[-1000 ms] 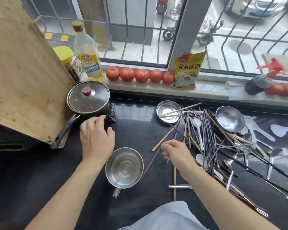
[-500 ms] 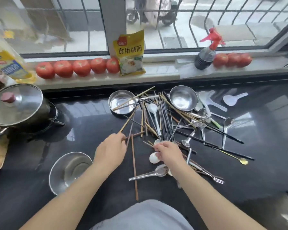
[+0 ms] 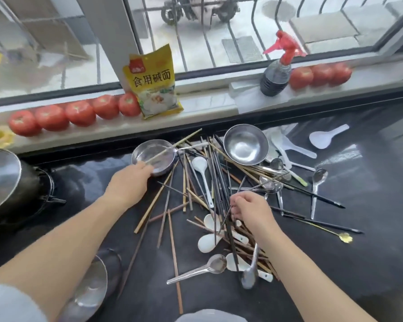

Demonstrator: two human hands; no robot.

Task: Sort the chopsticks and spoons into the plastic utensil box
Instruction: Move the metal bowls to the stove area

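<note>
Steel is where my left hand (image 3: 128, 184) is now arriving, fingers touching the small bowl (image 3: 153, 156) it has just reached, while my right hand (image 3: 249, 209), nearer me than that bowl, is pinching dark chopsticks (image 3: 219, 182) amid spoons (image 3: 201, 165); I am seeing no utensil box, so sorting is barely beginning.
</note>
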